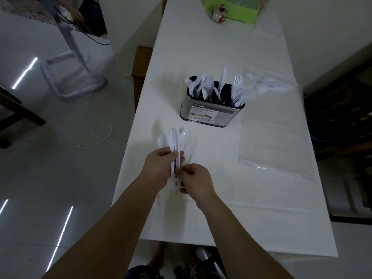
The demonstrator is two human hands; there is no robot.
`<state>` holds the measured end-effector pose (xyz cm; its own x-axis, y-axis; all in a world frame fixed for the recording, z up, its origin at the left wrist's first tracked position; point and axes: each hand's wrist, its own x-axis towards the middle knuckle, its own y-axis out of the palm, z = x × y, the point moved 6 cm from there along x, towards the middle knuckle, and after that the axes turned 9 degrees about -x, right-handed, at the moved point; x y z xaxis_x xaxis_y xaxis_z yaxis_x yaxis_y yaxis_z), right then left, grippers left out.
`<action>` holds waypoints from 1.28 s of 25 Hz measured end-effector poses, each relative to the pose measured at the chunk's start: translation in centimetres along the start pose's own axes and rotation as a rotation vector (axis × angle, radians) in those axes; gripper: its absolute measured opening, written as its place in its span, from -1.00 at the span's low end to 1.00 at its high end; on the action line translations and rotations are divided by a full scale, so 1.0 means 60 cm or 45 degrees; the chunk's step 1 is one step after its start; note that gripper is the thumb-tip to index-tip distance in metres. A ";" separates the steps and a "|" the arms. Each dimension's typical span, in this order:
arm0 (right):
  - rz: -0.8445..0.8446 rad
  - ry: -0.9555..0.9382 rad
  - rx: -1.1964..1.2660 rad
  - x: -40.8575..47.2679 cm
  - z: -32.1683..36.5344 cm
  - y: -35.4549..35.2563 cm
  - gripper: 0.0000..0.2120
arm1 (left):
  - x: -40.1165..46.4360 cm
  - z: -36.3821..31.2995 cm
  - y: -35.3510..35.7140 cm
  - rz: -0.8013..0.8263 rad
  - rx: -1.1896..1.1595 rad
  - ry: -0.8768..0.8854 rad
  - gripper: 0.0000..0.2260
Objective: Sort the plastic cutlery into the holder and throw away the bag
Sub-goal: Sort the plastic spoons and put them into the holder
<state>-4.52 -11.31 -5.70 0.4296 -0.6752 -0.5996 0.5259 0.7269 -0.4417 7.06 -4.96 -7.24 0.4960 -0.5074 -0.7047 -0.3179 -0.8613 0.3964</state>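
At lower centre the left hand [161, 164] grips a fan of white spoons [177, 141] while the right hand [196, 179] pinches their handles, which should be squared up before dropping them into the holder [211, 111] above, the clear bag [275, 150] lying right.

You had two hands at work, the left hand [161, 164] and the right hand [196, 181], over one desk [251, 208]. One metal cutlery holder [212, 113] stood on it. One clear plastic bag [275, 158] lay flat, and one loose heap of white cutlery [267, 83] lay beyond it; its pieces ran together too much to count. You held one bunch of white spoons [177, 141], at least four. One green tray [231, 9] sat at the far end.
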 end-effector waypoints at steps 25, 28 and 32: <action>-0.234 0.282 -0.343 0.040 -0.025 -0.021 -0.81 | 0.015 0.001 -0.043 -0.202 0.122 -0.091 -0.80; -0.147 0.096 -0.320 0.019 -0.006 0.006 -0.72 | 0.010 0.001 -0.035 -0.173 0.199 -0.028 -0.82; -0.083 -0.060 -0.386 0.007 0.023 0.037 -0.63 | 0.000 -0.006 -0.028 -0.038 0.445 0.088 -0.85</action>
<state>-2.12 -10.17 -6.02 0.4392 -0.7216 -0.5352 0.3133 0.6813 -0.6615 7.88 -3.55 -7.70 0.5591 -0.4928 -0.6668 -0.5533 -0.8207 0.1425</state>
